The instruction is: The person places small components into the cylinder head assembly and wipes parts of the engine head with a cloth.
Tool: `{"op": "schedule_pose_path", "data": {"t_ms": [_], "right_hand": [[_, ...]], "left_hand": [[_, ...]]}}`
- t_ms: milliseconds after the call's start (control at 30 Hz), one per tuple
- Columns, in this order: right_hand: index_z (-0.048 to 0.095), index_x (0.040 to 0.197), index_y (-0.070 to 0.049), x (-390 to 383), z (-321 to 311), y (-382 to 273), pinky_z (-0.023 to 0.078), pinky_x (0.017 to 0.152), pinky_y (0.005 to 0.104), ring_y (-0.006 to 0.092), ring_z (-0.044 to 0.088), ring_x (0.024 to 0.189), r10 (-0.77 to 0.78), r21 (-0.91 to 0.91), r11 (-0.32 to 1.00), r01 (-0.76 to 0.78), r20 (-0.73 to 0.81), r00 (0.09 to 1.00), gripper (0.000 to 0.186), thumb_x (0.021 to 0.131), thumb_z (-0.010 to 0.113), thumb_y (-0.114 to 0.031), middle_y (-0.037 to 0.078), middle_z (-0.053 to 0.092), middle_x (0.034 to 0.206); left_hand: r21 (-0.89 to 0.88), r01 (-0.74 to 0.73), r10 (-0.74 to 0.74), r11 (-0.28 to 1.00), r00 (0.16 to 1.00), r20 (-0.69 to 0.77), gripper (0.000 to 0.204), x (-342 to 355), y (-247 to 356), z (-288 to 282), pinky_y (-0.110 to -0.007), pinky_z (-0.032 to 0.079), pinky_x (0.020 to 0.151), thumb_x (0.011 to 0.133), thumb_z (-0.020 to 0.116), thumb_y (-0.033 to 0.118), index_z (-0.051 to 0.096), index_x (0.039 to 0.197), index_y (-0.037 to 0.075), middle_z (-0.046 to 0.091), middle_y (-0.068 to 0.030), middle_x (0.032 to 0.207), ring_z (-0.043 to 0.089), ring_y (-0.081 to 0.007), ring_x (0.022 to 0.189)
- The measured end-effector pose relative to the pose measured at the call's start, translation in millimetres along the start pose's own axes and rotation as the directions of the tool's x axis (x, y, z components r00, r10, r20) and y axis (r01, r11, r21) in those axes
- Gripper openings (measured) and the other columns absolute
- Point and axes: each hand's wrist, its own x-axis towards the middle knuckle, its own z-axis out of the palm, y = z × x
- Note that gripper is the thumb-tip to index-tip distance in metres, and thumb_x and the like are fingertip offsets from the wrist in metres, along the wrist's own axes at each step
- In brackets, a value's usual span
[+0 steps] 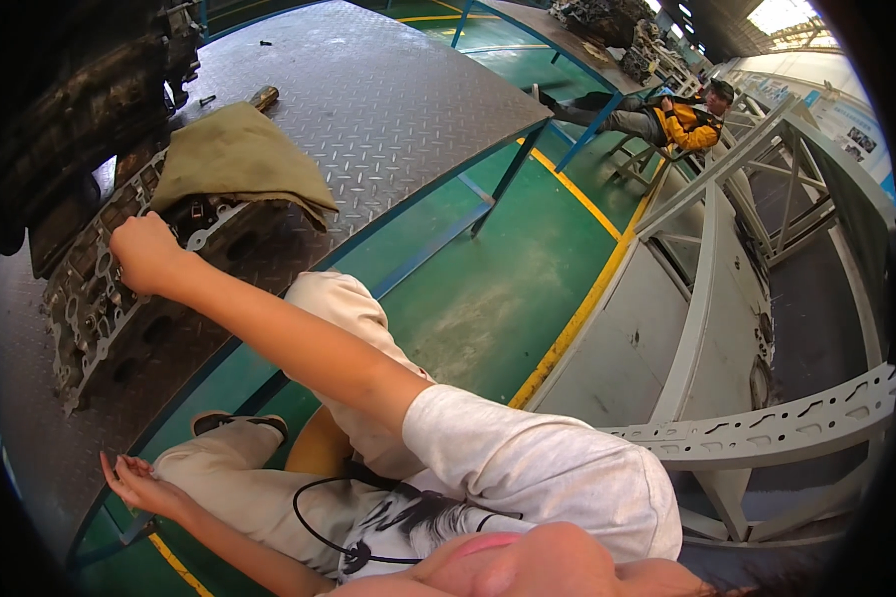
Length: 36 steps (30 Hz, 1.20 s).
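Note:
A metal engine cylinder head (100, 318) lies on the steel table, its top full of holes and valve parts. My right hand (152, 254) is closed at its upper face, near the middle. Whatever those fingers hold, if anything, is hidden. An olive-green cloth (244, 159) covers the cylinder head's far end, just beyond my right hand. My left hand (141, 486) is at the near edge of the table, fingers apart and holding nothing.
A dark engine block (80, 109) rises at the left behind the cylinder head. On the tread-plate table (398, 109) lie a cylindrical metal part (264, 98) and a small bolt (207, 100). Grey metal framing (707, 298) stands to the right. A seated person (692, 124) is farther off.

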Motion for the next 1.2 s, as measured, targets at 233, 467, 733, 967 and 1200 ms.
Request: {"op": "schedule_pose_path", "data": {"t_ms": [233, 467, 733, 967, 1200], "right_hand": [[0.07, 0.065, -0.009, 0.3, 5.4, -4.2, 0.046, 0.068, 0.0385, 0.029, 0.062, 0.07, 0.046, 0.08, 0.996, -0.041, -0.058, 0.997, 0.011, 0.06, 0.074, -0.019, 0.011, 0.063, 0.065], [0.067, 0.06, -0.007, 3.1, 9.8, -3.9, 0.044, 0.067, 0.0391, 0.0317, 0.06, 0.068, 0.071, 0.185, 0.982, -0.03, -0.224, 0.972, 0.005, 0.059, 0.07, -0.011, 0.012, 0.062, 0.063], [0.065, 0.067, -0.005, 4.3, 16.6, -14.8, 0.038, 0.074, 0.0384, 0.0328, 0.055, 0.082, 0.08, 0.148, 0.989, -0.028, -0.357, 0.931, 0.01, 0.057, 0.068, -0.007, 0.015, 0.06, 0.071], [0.068, 0.071, -0.007, 5.3, 17.0, -4.0, 0.038, 0.075, 0.0383, 0.0302, 0.054, 0.083, -0.006, 0.085, 0.996, 0.032, -0.294, 0.956, 0.011, 0.064, 0.072, -0.014, 0.012, 0.061, 0.071], [0.067, 0.07, -0.009, 6.5, 8.1, 2.0, 0.038, 0.077, 0.0374, 0.0284, 0.055, 0.084, -0.146, 0.015, 0.988, 0.153, -0.213, 0.966, 0.009, 0.064, 0.067, -0.016, 0.011, 0.061, 0.073]], "left_hand": [[0.024, -0.005, 0.005, 1.0, 1.0, 0.008, 0.036, 3.3, -4.5, -1.7, -0.022, 0.034, 0.052, 0.092, 0.05, 0.013, 0.047, 0.126, 0.001, 0.049, -0.0031, 0.074, 0.039, -0.0078, 0.06], [0.009, 0.012, -0.013, 1.0, 0.996, 0.09, 0.036, -1.8, -3.9, 4.7, -0.02, 0.035, 0.054, 0.092, 0.051, 0.015, 0.047, 0.126, 0.003, 0.05, -0.003, 0.076, 0.041, -0.0074, 0.062], [-0.053, 0.07, -0.062, 0.996, 0.987, 0.146, 0.037, -7.5, -3.4, 10.6, -0.019, 0.034, 0.055, 0.093, 0.051, 0.015, 0.046, 0.127, 0.003, 0.049, -0.0009, 0.077, 0.04, -0.0058, 0.063], [-0.082, 0.101, -0.082, 0.991, 0.975, 0.204, 0.038, -7.9, -12.0, 7.8, -0.018, 0.035, 0.053, 0.092, 0.053, 0.019, 0.048, 0.126, 0.003, 0.052, -0.0024, 0.078, 0.043, -0.0057, 0.062], [-0.07, 0.119, -0.102, 0.99, 0.973, 0.208, 0.036, -12.7, -9.9, 19.1, -0.018, 0.034, 0.054, 0.092, 0.052, 0.018, 0.047, 0.125, 0.003, 0.051, -0.0004, 0.078, 0.042, -0.0051, 0.063]]}}
